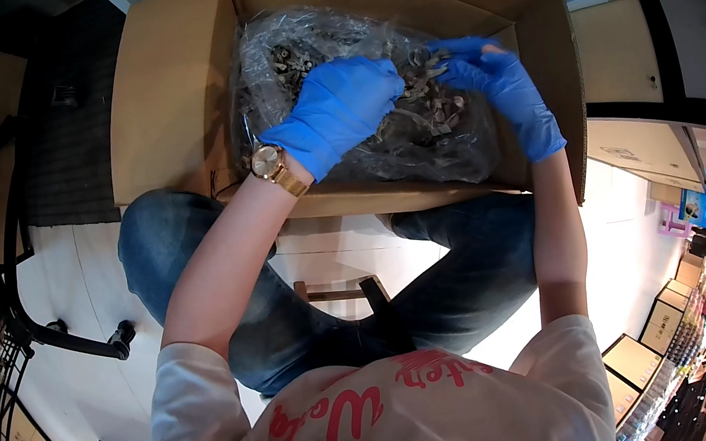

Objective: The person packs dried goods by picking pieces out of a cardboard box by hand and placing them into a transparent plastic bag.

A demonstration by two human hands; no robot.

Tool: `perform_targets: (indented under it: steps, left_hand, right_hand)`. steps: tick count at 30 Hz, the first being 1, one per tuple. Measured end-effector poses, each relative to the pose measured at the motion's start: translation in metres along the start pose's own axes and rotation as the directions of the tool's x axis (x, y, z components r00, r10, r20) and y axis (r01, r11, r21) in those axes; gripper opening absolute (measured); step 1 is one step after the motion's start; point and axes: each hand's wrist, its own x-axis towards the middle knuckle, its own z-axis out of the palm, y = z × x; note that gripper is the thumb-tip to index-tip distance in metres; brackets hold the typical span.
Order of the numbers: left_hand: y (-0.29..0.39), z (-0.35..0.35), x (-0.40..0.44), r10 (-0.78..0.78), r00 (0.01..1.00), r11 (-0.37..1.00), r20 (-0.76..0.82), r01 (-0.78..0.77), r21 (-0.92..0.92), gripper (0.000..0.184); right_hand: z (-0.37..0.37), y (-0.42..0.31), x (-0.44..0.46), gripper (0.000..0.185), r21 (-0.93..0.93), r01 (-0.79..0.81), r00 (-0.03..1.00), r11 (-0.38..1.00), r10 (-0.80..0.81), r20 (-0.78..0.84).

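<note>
From the wearer's head, one wide, fisheye-like camera is looking steeply down and forward, past the near T-shirt toward the open cardboard box.

Matt cardboard box; glossy, crinkled, clear plastic bag; shiny metal wristwatch; matt denim jeans; soft-looking cloth T-shirt.

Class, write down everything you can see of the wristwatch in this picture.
The wristwatch has a round, pale dial in a gold-coloured case, with a matching band that looks like metal. It is fastened around the left wrist, dial turned up towards the camera, close to the cuff of the blue glove. The time is too small to read.
</note>
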Motion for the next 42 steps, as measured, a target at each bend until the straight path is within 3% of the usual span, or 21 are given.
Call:
perform_targets:
  steps: [2, 6, 9, 10, 11, 12, 13, 15, 19, 21, 23, 25, 26, 27, 29, 31, 33, 35, 37, 41, 42]
  left_hand:
    - [0.001, 0.000, 0.000, -0.002, 1.000, 1.000, 0.004, 0.002, 0.008, 0.007]
    - [-0.002, 0.000, 0.000, -0.021, 0.999, 1.000, 0.028, 0.020, 0.024, 0.008]
    - [-0.003, 0.000, 0.000, -0.014, 0.999, 1.000, 0.032, 0.014, 0.009, 0.009]
    - [-0.003, 0.001, 0.000, -0.003, 1.000, 1.000, 0.014, 0.003, -0.002, 0.009]
    - [-0.003, 0.001, 0.000, 0.006, 1.000, 1.000, -0.005, -0.006, -0.013, 0.010]
    - [-0.003, 0.001, 0.000, 0.007, 1.000, 1.000, -0.004, -0.007, -0.013, 0.010]
    - [-0.003, 0.000, 0.000, 0.010, 1.000, 1.000, 0.006, -0.010, -0.011, 0.009]
    - [-0.003, -0.002, 0.000, 0.013, 1.000, 1.000, 0.016, -0.013, -0.010, 0.009]
    - [-0.003, -0.009, 0.001, -0.049, 0.995, 0.998, 0.081, 0.052, -0.028, 0.008]
    - [-0.004, -0.009, 0.000, -0.067, 0.992, 0.996, 0.103, 0.073, -0.050, 0.007]
    - [-0.006, -0.005, 0.000, 0.031, 1.000, 0.996, 0.007, -0.030, -0.086, 0.004]
    - [-0.007, -0.003, 0.000, 0.060, 0.998, 0.996, -0.003, -0.061, -0.068, 0.004]
    - [-0.007, -0.003, 0.001, 0.096, 0.995, 0.994, -0.009, -0.096, -0.048, 0.003]
    - [-0.007, -0.003, 0.000, 0.099, 0.995, 0.994, -0.007, -0.099, -0.049, 0.003]
    - [-0.007, -0.006, -0.001, 0.128, 0.992, 0.991, -0.012, -0.128, -0.038, 0.003]
    - [-0.005, -0.003, -0.001, 0.123, 0.992, 0.992, -0.018, -0.123, -0.018, 0.004]
    - [0.000, -0.005, -0.001, 0.123, 0.992, 0.992, -0.016, -0.123, 0.001, 0.005]
    - [0.007, -0.013, -0.004, 0.113, 0.990, 0.993, -0.080, -0.114, -0.010, 0.007]
    - [0.009, -0.037, -0.006, 0.078, 0.989, 0.997, -0.126, -0.076, 0.017, 0.008]
    - [-0.010, -0.035, -0.012, 0.004, 0.994, 0.998, -0.113, 0.002, 0.059, 0.010]
    - [-0.005, -0.038, -0.011, 0.069, 0.977, 0.996, -0.201, -0.055, 0.071, 0.010]
  right_hand:
    - [0.002, 0.000, -0.003, 0.029, 0.073, 0.061, 0.981, 0.995, -0.073, 0.180]
    - [-0.016, -0.004, -0.001, 0.031, -0.055, 0.035, 0.984, 0.998, -0.025, 0.179]
    - [-0.021, 0.019, 0.000, 0.043, -0.162, 0.085, 0.996, 0.983, -0.082, 0.023]
    - [-0.019, 0.021, -0.002, 0.044, -0.556, 0.070, 0.994, 0.828, -0.010, 0.110]
    - [-0.018, 0.026, -0.003, 0.047, -0.848, 0.089, 0.983, 0.522, 0.092, 0.159]
    - [-0.009, 0.034, 0.000, 0.047, -0.724, 0.150, 0.986, 0.673, -0.052, 0.156]
    - [-0.010, 0.033, 0.004, 0.047, -0.724, 0.150, 0.987, 0.673, -0.052, 0.155]
    - [-0.009, 0.022, 0.010, 0.033, -0.573, -0.161, 0.977, 0.803, 0.214, 0.025]
    - [-0.015, 0.005, 0.005, 0.026, -0.482, -0.069, 0.996, 0.873, 0.036, -0.078]
    - [-0.015, -0.005, -0.005, 0.023, -0.283, 0.044, 0.981, 0.958, -0.095, -0.171]
    - [-0.013, -0.007, -0.011, 0.030, -0.235, 0.104, 0.988, 0.966, -0.128, -0.090]
    - [-0.004, -0.016, -0.017, 0.040, -0.101, 0.031, 0.981, 0.994, -0.011, 0.192]
    - [-0.004, -0.021, -0.018, 0.048, -0.374, 0.118, 0.972, 0.920, -0.030, 0.233]
    - [-0.007, -0.015, -0.014, 0.048, -0.373, 0.117, 0.973, 0.921, -0.030, 0.230]
    - [-0.016, 0.001, -0.001, 0.049, -0.455, 0.152, 0.982, 0.877, -0.187, -0.031]
    - [-0.009, 0.007, 0.004, 0.039, -0.496, 0.050, 0.977, 0.867, -0.144, -0.154]
    - [-0.007, 0.022, 0.014, 0.023, -0.871, 0.015, 0.998, 0.491, -0.062, -0.018]
    - [-0.010, 0.021, 0.013, 0.009, -0.800, -0.097, 0.985, 0.592, -0.056, -0.160]
    - [-0.013, -0.001, 0.005, 0.008, -0.454, 0.044, 0.919, 0.890, -0.214, -0.331]
    - [-0.018, 0.010, 0.007, 0.005, -0.568, 0.001, 0.899, 0.823, -0.250, -0.361]
    - [-0.013, -0.001, 0.003, 0.007, -0.574, -0.030, 0.887, 0.819, -0.242, -0.392]
